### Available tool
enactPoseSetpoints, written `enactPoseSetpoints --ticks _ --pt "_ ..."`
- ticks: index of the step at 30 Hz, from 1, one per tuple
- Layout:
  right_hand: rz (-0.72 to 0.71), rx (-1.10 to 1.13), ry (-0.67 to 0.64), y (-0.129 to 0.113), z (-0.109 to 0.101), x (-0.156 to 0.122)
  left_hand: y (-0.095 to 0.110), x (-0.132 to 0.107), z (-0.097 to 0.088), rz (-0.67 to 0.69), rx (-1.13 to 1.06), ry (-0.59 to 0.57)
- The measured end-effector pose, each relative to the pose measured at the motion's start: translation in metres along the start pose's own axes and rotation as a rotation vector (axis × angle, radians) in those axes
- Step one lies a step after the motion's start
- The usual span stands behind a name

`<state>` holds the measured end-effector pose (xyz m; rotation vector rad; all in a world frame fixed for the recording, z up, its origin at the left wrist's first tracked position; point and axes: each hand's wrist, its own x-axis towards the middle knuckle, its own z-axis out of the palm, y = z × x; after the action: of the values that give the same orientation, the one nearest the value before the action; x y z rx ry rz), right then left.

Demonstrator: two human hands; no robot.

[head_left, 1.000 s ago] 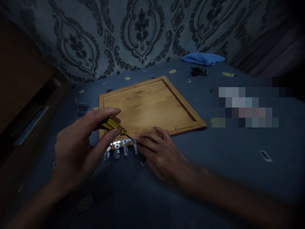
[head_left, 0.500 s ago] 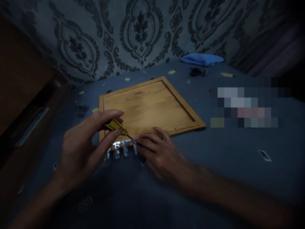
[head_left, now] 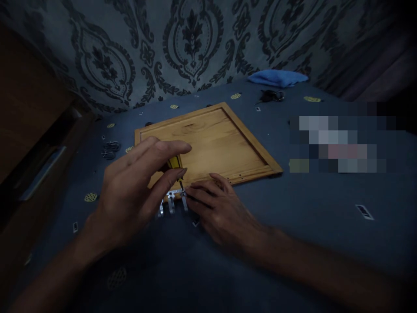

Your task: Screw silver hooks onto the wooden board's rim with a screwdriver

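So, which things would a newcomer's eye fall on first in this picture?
Probably the wooden board, lit in the middle of the dark blue sheet. Next, the left hand pinching a yellow-handled screwdriver, its tip at the shiny metal hook strip by the board's near edge, beside the right hand. Farther back, a bright blue cloth lies near the patterned wall.

On my feed the left hand (head_left: 140, 191) hides part of the hook rail (head_left: 171, 201) and screwdriver (head_left: 175, 162); I can't read the pixelated patch (head_left: 339, 144).
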<state>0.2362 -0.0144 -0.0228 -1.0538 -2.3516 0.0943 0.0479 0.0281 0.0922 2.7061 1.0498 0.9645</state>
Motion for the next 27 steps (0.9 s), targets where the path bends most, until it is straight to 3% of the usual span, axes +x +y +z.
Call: enactPoseSetpoints --ticks 9,14,21,27 --pt "-0.024 0.006 0.058 0.0 0.001 0.001 -0.004 -0.003 0.002 0.047 0.022 -0.006" --pt "-0.005 0.012 0.017 -0.001 -0.002 0.001 -0.003 -0.002 0.001 0.059 0.088 0.021" --pt "0.006 -0.009 -0.035 0.001 -0.001 0.0 -0.008 -0.007 -0.001 0.001 -0.025 -0.001" --pt "-0.005 -0.004 -0.008 0.002 0.0 0.0 -0.01 -0.006 0.001 0.044 0.089 0.03"
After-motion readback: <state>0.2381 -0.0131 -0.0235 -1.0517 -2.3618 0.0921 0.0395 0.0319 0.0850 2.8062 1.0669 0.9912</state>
